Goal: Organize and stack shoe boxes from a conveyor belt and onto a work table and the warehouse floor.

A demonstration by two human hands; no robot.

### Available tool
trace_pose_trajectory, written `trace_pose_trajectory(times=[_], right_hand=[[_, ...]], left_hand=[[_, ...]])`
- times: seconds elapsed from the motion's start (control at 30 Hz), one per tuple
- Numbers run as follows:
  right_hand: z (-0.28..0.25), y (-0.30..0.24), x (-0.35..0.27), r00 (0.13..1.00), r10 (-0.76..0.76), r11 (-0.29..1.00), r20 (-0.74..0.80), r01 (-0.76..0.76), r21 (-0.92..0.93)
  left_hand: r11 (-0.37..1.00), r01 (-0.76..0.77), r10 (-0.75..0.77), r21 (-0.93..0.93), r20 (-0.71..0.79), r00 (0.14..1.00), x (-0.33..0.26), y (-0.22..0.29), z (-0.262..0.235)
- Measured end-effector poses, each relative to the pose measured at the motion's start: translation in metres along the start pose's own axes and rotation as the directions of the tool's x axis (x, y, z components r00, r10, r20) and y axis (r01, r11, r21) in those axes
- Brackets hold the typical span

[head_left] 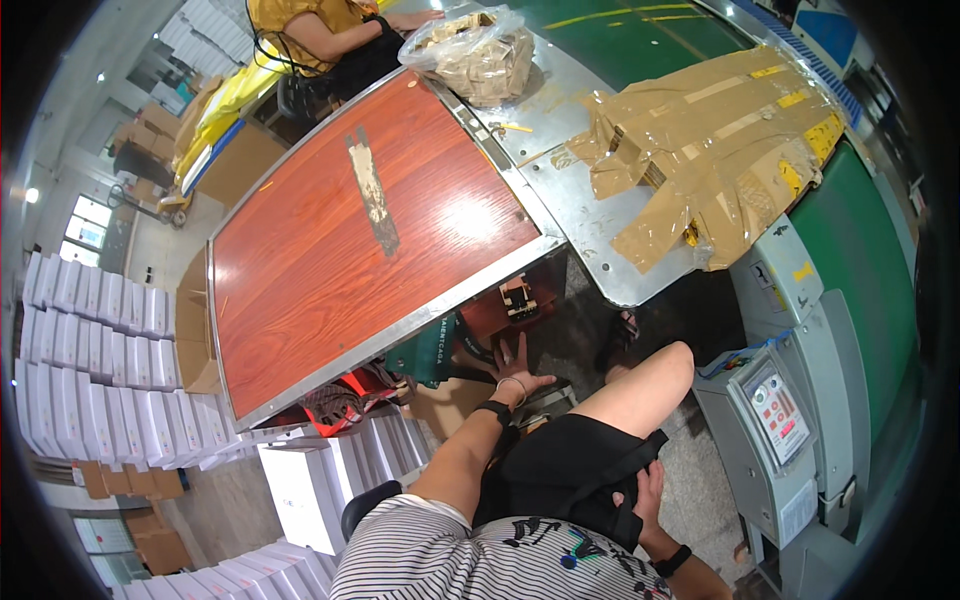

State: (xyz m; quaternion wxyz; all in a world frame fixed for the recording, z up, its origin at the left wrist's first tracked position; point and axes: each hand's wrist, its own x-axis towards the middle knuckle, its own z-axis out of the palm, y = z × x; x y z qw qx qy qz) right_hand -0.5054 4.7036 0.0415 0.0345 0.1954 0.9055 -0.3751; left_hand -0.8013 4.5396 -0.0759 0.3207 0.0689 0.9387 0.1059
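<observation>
My left hand (515, 371) reaches under the front edge of the red wood-grain table (320, 240). Its fingers are spread and hold nothing that I can see. Close beside it hangs a dark green bag or cloth (422, 352), and a small black-and-tan item (519, 300) lies on a red-brown surface under the table. My right hand (648, 498) rests at the side of my lap, against the black cloth (560, 470) over my thighs. Its visible fingers look stretched out, with the thumb partly covered by the cloth.
A red container (345, 400) with cords sits under the table. White boxes (100, 420) stand stacked at the left. Brown wrapping (720, 150) covers the metal surface beside a green conveyor (850, 260). At the back are a plastic bag (475, 60) and a seated person (320, 35).
</observation>
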Motion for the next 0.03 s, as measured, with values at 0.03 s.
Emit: trace_pose_trajectory(times=[0.03], right_hand=[[0.0005, 0.0008, -0.0005, 1.000, 0.005, 1.000, 0.006, -0.005, 0.001]], left_hand=[[1.000, 0.007, -0.007, -0.003, 0.008, 1.000, -0.0012, -0.0006, 0.0006]])
